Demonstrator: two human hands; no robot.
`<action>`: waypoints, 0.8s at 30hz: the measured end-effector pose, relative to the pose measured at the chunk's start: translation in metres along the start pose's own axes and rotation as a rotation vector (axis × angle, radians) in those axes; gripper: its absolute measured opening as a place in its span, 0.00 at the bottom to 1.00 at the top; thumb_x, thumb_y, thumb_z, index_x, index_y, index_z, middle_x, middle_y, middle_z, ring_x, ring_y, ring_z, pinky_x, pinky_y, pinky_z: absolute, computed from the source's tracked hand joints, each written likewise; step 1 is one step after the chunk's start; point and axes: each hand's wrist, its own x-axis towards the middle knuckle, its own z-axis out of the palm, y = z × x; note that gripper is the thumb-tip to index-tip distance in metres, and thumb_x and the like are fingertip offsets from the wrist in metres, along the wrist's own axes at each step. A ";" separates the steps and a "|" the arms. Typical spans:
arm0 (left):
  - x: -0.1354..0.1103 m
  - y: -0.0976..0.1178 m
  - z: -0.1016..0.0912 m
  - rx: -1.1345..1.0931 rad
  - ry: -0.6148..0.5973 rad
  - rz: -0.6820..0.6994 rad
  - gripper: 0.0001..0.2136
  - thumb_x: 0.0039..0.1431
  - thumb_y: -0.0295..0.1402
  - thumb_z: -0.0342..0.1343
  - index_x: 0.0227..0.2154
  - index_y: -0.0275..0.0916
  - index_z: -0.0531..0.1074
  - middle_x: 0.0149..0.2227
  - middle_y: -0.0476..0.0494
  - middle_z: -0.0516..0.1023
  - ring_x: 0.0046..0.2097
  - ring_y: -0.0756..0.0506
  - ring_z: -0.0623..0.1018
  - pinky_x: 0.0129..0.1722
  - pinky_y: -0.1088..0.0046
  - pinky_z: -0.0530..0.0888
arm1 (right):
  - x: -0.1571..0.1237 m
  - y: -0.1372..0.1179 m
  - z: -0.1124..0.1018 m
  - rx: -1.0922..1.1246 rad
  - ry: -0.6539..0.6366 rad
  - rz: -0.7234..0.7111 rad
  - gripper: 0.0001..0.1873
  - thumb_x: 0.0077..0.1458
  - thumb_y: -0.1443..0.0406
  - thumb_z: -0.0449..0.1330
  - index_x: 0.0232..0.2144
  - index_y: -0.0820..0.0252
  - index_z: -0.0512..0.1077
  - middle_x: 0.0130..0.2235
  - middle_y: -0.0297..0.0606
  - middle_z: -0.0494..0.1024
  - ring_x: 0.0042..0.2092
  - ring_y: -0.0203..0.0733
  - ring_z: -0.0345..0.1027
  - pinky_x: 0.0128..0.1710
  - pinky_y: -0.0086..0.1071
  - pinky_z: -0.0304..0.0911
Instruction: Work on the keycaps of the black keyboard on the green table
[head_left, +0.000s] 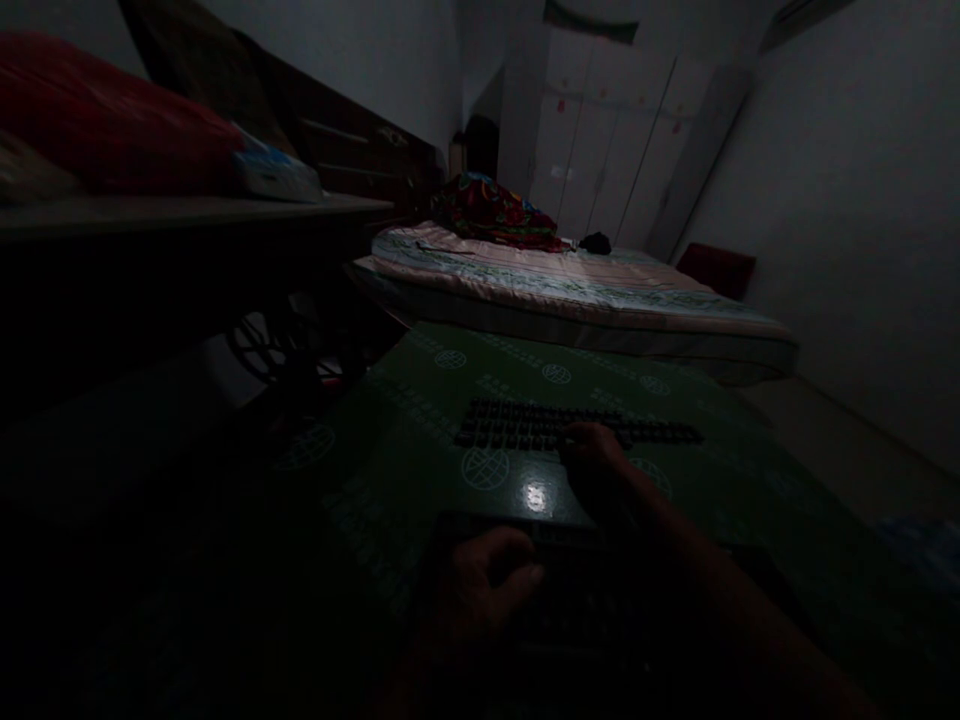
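- Keycaps (510, 425), dark, small, in rows: centre of frame; markings illegible, part of the rows hidden behind the right hand.
- Right hand (594, 455): fingers bunched at the keycaps; cannot tell whether one is pinched.
- Keyboard base (566, 536), dark: lower centre; partly covered by the right forearm (697, 545), near edge lost in shadow.
- Left hand (484, 580): lower centre, at the base's left part, fingers curled; cannot tell whether gripping.
- Green tabletop (397, 400), globe-printed: lower left dissolves into black.
- Red bundle (105, 115): upper left, cut off by frame.
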 end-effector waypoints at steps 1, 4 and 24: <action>0.000 0.000 0.000 0.002 -0.002 -0.001 0.09 0.44 0.36 0.57 0.28 0.38 0.74 0.28 0.48 0.77 0.33 0.46 0.74 0.33 0.75 0.69 | 0.000 0.000 0.000 -0.001 -0.003 0.003 0.14 0.42 0.68 0.58 0.35 0.57 0.77 0.34 0.37 0.80 0.36 0.42 0.72 0.33 0.28 0.63; 0.001 -0.002 -0.001 0.013 -0.016 0.000 0.09 0.45 0.36 0.56 0.28 0.38 0.73 0.28 0.48 0.76 0.33 0.46 0.74 0.32 0.75 0.69 | -0.001 -0.002 -0.002 -0.005 -0.012 0.011 0.15 0.43 0.68 0.58 0.36 0.57 0.76 0.34 0.37 0.80 0.36 0.42 0.72 0.33 0.28 0.63; 0.002 -0.005 0.003 0.046 0.021 0.092 0.08 0.44 0.36 0.57 0.28 0.38 0.74 0.30 0.48 0.77 0.34 0.46 0.75 0.36 0.73 0.70 | -0.091 -0.033 -0.053 0.261 0.296 -0.077 0.29 0.55 0.47 0.43 0.30 0.63 0.73 0.21 0.34 0.68 0.23 0.34 0.63 0.22 0.25 0.56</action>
